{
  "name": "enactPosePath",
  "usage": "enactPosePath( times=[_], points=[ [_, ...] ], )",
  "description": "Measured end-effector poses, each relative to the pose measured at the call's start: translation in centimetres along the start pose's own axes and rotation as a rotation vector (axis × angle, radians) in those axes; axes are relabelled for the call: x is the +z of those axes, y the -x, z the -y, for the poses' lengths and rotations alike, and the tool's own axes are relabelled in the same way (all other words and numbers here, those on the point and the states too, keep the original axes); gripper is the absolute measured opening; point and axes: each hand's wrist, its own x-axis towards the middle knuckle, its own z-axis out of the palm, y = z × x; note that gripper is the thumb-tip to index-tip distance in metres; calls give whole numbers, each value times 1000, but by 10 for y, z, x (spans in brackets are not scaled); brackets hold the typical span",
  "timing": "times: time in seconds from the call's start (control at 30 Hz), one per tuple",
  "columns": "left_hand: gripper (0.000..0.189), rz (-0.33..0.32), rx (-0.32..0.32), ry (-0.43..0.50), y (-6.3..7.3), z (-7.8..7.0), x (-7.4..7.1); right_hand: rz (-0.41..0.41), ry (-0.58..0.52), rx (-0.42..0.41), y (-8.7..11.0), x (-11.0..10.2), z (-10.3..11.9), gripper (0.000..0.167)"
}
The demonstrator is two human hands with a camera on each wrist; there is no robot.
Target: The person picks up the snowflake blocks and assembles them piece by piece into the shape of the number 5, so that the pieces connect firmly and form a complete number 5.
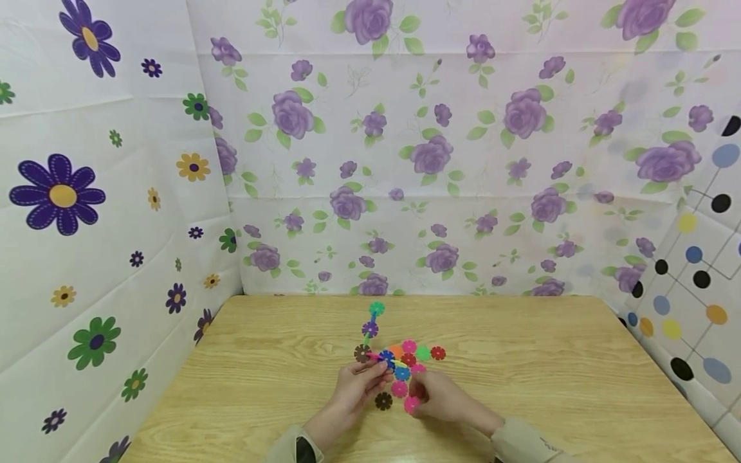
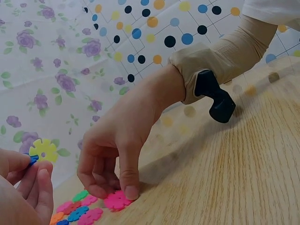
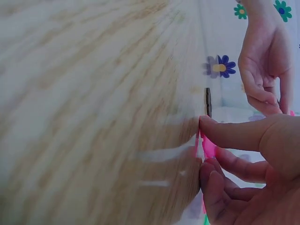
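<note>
Left hand [image 1: 363, 381]: fingers curled, thumb and fingertips pinching a blue disc [image 1: 386, 359] above the table [image 1: 260, 373].
Chain [image 1: 369, 330]: notched discs slotted together, running from a teal disc [image 1: 377, 308] at the far end, nearer through a purple disc [image 1: 370, 328] to a brown disc [image 1: 362, 354], then right through the blue disc to a yellow disc [image 2: 43, 151].
Near disc: a loose brown one [image 1: 383, 401], lying on the table between the two hands, apart from the rest.
Flat discs: gathered just right of the chain's near end, with orange [image 1: 395, 350] on the far left, light blue [image 1: 402, 373] and pink [image 1: 399, 389] nearer, red [image 1: 408, 360] among them, then green [image 1: 423, 353] and a second red [image 1: 438, 353] farthest right.
Right hand [image 1: 437, 395]: low at the table, thumb and fingertips drawn together on the edges of a near pink disc [image 1: 411, 404].
Right sleeve [image 1: 527, 440]: beige, a black piece [image 2: 215, 96] on its cuff.
Right wall: dotted cloth [image 1: 689, 289].
</note>
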Motion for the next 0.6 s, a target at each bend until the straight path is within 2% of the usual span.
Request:
enactPosePath(
  times=[0.2, 0.6],
  points=[
    [18, -13, 3, -7, 1, 1, 0, -8, -54, -30, 2, -2, 0, 26],
    [18, -5, -7, -5, 2, 2, 0, -10, -199, -45, 7, -10, -5, 15]
  ],
)
